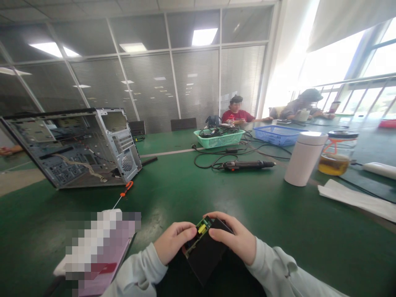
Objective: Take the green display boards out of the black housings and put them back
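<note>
Near the front edge, a dark flat box-like device (206, 255) is held tilted between both hands. A green circuit board with a yellow part (202, 228) shows along its upper left side. My left hand (176, 240) grips the device's left side, its thumb beside the yellow part. My right hand (236, 237) is wrapped round the upper right, thumb on the dark face and fingers over the far edge. The undersides of both hands' grips are hidden.
An open computer case (123, 152) stands at left, an orange-handled screwdriver (126, 189) by it. Behind are a black electric screwdriver (247, 165), green basket (219, 140) and blue basket (278, 136). A white bottle (305, 159) and glass jar (335, 159) stand right. Two people sit beyond.
</note>
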`<state>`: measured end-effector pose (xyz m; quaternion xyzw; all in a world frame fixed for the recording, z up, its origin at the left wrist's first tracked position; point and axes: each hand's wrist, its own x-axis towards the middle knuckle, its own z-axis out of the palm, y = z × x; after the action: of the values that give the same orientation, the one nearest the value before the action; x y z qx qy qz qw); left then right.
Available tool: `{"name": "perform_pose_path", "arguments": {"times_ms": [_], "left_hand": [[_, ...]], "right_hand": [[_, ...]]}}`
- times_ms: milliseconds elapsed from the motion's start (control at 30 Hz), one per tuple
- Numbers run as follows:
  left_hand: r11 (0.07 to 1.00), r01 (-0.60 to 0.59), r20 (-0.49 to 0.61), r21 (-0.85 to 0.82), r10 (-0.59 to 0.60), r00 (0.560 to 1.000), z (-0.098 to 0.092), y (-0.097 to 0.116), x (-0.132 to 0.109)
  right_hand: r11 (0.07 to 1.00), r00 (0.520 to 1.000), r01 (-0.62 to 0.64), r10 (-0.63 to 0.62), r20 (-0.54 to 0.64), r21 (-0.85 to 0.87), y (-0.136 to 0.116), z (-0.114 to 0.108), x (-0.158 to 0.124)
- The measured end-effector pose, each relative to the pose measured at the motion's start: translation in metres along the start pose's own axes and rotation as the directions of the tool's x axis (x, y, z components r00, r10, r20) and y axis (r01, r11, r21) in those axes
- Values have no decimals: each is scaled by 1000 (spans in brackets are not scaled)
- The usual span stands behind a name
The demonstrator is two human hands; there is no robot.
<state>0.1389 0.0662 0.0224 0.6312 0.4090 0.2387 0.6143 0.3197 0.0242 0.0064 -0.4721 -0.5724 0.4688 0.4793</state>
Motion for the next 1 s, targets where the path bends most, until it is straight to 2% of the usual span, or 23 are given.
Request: {"name": "perform_pose_path", "arguments": {"times_ms": [67,133,233,333,567,700,833,1000], "left_hand": [[993,-20,-90,-112,10,996,-2,-3,3],[962,10,-152,-274,-53,987,-4,-6,7],[875,65,-144,-480,-152,978,-9,-9,11],[810,39,-169,-585,-168,971,-13,-8,12],[804,30,-166,-594,-159,973,-12,-3,9],[804,54,-171,-592,-191,967,-12,0,9],[805,62,-169,-590,-198,966,-12,0,10],[798,58,-160,-599,-191,968,-13,-3,10]], "right_hand": [[996,998,-62,63,-11,70,0,-2,1],[982,990,-135,139,-21,134,-1,-5,4],[939,972,-219,233,-25,266,-3,-9,10],[855,944,-292,330,-14,428,-3,-12,15],[738,890,-398,455,34,546,-5,-14,14],[559,834,-505,512,206,658,-12,-15,10],[412,809,-564,447,381,715,-17,-13,8],[402,815,-552,445,371,731,-21,-11,8]]}}
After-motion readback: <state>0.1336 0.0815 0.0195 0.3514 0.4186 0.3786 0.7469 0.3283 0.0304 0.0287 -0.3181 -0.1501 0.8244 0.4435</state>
